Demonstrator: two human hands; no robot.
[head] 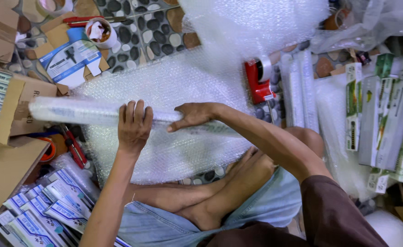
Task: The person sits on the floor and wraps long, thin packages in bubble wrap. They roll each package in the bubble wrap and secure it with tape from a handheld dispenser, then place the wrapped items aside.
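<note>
A long narrow box rolled in bubble wrap [78, 112] lies crosswise on a sheet of bubble wrap [174, 87] spread over the pebbled floor. My left hand [134, 124] is clamped over the middle of the wrapped box, fingers curled across its top. My right hand [193, 115] rests just to its right, fingers flat and pressing the wrap against the box. The sheet runs up to a larger bundle of bubble wrap [251, 23] at the top. My crossed legs sit below the sheet.
A red tape dispenser [258, 78] lies right of the sheet. Wrapped long boxes [299, 91] and green-and-white boxes [384, 114] are stacked at the right. Blue-and-white boxes [50, 210] lie lower left, by cardboard cartons [9, 114], red-handled cutters [76, 148] and tape rolls [100, 32].
</note>
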